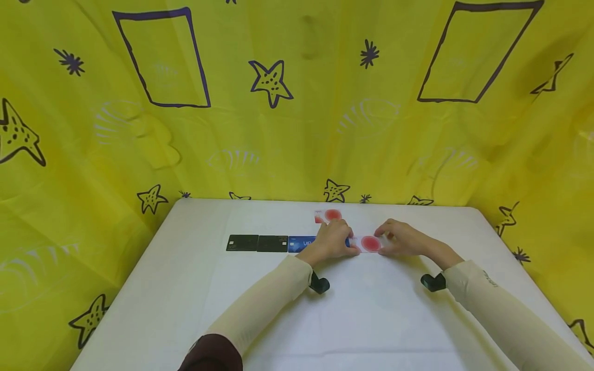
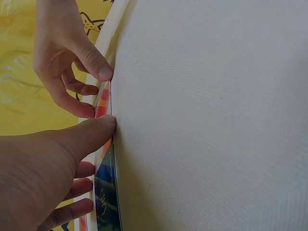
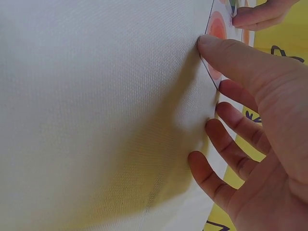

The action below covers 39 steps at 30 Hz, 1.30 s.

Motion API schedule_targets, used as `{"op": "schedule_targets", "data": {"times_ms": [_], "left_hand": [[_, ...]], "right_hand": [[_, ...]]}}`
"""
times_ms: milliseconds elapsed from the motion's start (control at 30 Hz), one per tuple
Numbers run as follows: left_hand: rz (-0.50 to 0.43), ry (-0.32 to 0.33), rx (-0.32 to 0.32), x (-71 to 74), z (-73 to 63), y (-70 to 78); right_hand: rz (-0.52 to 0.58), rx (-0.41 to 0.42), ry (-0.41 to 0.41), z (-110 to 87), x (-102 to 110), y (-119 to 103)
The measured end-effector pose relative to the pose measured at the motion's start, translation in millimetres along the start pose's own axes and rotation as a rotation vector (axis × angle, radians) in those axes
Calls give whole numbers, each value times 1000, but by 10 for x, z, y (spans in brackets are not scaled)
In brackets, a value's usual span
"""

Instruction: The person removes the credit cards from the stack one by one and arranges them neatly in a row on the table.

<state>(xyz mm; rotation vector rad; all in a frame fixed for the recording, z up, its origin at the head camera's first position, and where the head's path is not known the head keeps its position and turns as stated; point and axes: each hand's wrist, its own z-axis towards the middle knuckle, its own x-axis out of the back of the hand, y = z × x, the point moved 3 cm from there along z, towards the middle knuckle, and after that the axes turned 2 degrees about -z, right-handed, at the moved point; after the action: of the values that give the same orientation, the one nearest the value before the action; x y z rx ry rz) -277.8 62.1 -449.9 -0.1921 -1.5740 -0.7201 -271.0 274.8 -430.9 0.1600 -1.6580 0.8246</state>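
Note:
A white card with a red circle [image 1: 370,243] lies flat at the right end of a row of cards. My left hand [image 1: 330,240] holds its left part by the edges, thumb on the near side and fingers on the far side. At the card's right end, my right hand [image 1: 405,239] grips it between thumb and fingers. The blue VIP card [image 1: 300,243] lies just left of it, partly covered by my left hand. Further left are two black cards [image 1: 242,242] [image 1: 273,243], end to end.
A second white card with a red circle [image 1: 330,214] lies behind the row, partly hidden by my left hand. The white table [image 1: 371,319] runs back to a yellow patterned curtain [image 1: 306,139]. A dark wrist device [image 1: 319,283] sits below my left wrist.

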Motion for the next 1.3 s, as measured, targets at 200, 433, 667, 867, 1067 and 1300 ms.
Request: {"op": "schedule_targets", "data": {"times_ms": [200,433,667,867,1067,1300], "left_hand": [[13,1,-4,-6,-1,2],[2,-2,5,2,-7,3],[6,1,6,19,-14,12],[-8,1,9,22,-16,10],[4,-4,5,20,-24,10],[9,-9,0,6,-21,0]], "right_hand": [[8,-11,3,-5,-3,-12],[16,-37,-5,-13,-9,0],[11,-25,-3,-18,-3,-1],[13,-24,3,-22,-1,-1],[22,-38,7,-25,-16,19],[32,-27,18,-33,-20,0]]}}
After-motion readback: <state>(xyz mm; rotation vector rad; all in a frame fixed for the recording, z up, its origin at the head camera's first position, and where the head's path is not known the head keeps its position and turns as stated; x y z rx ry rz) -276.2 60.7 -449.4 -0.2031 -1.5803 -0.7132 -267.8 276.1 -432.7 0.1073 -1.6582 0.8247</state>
